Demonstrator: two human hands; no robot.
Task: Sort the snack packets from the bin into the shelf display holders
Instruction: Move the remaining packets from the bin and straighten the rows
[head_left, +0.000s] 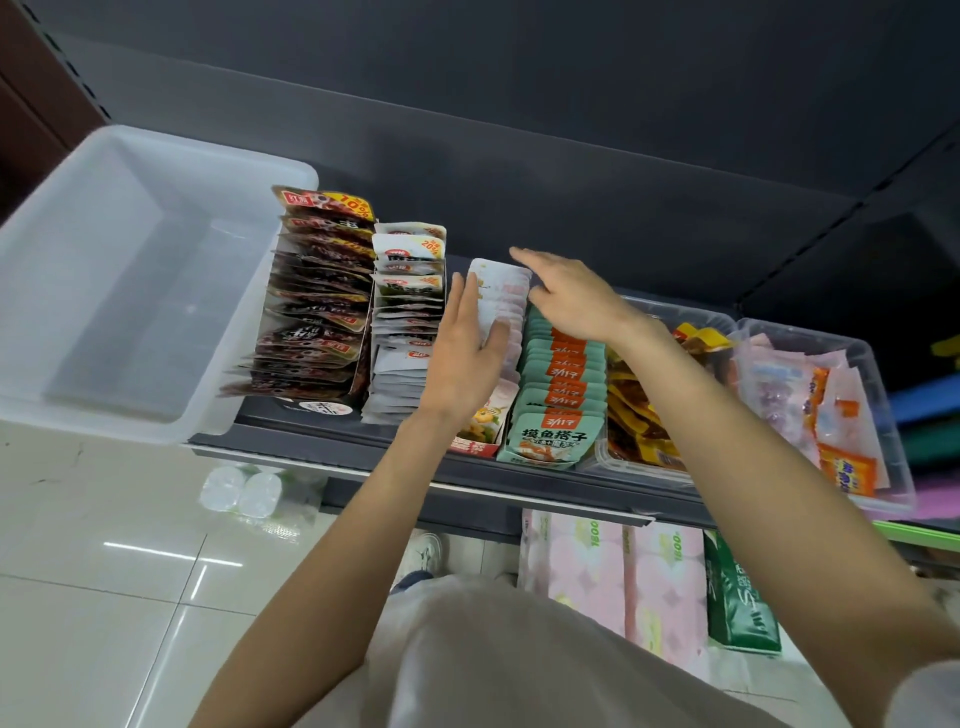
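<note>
Both hands are on the row of pale pink-white packets (501, 312) in the middle of the shelf. The left hand (467, 353) lies flat against the row's left face, fingers straight and together, thumb across the packet tops. The right hand (566, 296) comes in from the other side, fingers extended and loose, resting on the top right edge of the same row — nothing pinched, nothing lifted.

Hard to see: the front of that pale row is covered by the left wrist, so only a corner of its red-trimmed carton holder (475, 447) peeks out. The right forearm crosses the clear tub of yellow-brown packets (644, 415) and hides part of it.

Around them — dark red-brown packets (311, 312) fanned in a holder at far left, then white packets (408, 317), and right of the hands a neat file of green packets (561, 400). At far right, a clear tub of pink and orange packets (810, 410), cut by the frame edge. The white plastic bin (83, 405) stands left of the rows, its floor bare.

All of it sits on a dark grey shelf (322, 447) with a dark back panel. Below, pink tissue packs (613, 571) and glossy white floor tiles (104, 571).
</note>
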